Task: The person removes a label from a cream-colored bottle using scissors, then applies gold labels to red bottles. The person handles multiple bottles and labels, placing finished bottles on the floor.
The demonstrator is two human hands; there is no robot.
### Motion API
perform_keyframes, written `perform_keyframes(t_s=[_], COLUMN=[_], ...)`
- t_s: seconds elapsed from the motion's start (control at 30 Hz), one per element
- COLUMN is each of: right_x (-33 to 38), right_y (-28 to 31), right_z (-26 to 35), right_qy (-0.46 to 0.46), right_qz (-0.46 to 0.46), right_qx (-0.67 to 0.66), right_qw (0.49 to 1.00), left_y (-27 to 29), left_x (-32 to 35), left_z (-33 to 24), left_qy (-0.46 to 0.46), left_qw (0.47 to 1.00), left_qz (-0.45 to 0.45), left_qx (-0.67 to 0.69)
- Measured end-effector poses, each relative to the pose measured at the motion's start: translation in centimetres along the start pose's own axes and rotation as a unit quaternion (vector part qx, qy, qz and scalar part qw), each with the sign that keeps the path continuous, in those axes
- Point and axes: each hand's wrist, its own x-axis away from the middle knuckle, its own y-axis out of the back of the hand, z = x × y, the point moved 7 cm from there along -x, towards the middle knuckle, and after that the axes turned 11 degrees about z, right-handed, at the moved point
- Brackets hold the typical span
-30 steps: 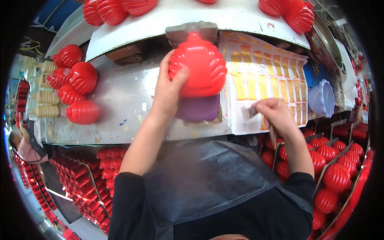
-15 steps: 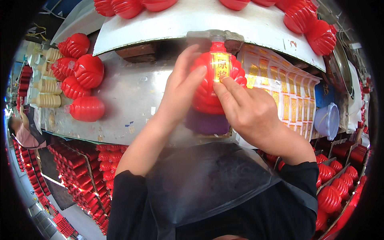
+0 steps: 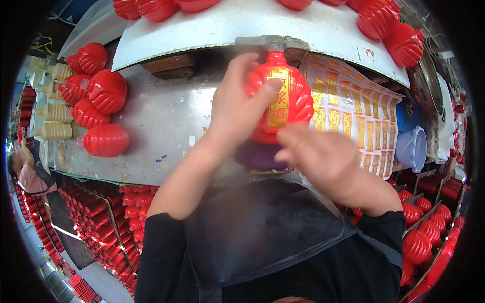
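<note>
A ribbed red bottle (image 3: pixel 301 96) with a clear neck lies on its back at the middle of the bench, neck pointing away from me. Down its front runs a narrow gold label (image 3: pixel 279 108) with red characters. My left hand (image 3: pixel 233 103) grips the bottle's left side, its thumb laid over the upper part of the label. Close to the label's lower end is my right hand (image 3: pixel 323 155), smeared by motion, so its fingers are unclear. A purple pad (image 3: pixel 260 155) shows under the bottle's base. Right of the bottle lies a backing sheet (image 3: pixel 376 112) with rows of gold labels.
Several red bottles (image 3: pixel 107 140) lie at the bench's left, beside cream-coloured containers (image 3: pixel 54 130). A raised white board (image 3: pixel 222 30) with more red bottles spans the back. At the right hangs a pale blue bucket (image 3: pixel 411 149). Stacked red bottles flank me; a person (image 3: pixel 33 174) is far left.
My left thumb has come down onto the upper label. My right hand has slid from the label's middle toward its lower end, uncovering more of it.
</note>
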Motion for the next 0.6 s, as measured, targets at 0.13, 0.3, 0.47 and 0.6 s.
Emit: perform_keyframes(t_s=[0.13, 0.3, 0.47, 0.6], right_x=[-1.3, -3.4, -3.7, -3.5], right_y=[0.0, -1.8, -2.2, -2.3], right_z=[-6.8, -8.1, -9.1, -9.0], right_qy=[-0.147, -0.148, -0.170, -0.146], right_qz=[-0.030, 0.009, 0.032, 0.024], right_qx=[-0.170, -0.156, -0.196, -0.147], right_qw=[0.974, 0.977, 0.965, 0.978], left_y=[0.0, -0.5, -0.6, -0.6], left_x=[2.1, 3.3, 3.2, 3.2], left_z=[0.2, 0.0, -0.9, -0.6], left_qy=[-0.045, -0.053, -0.064, -0.072], left_qw=[0.999, 0.996, 0.991, 0.990], left_qz=[0.010, 0.015, 0.007, 0.006], left_qx=[-0.006, -0.075, -0.116, -0.117])
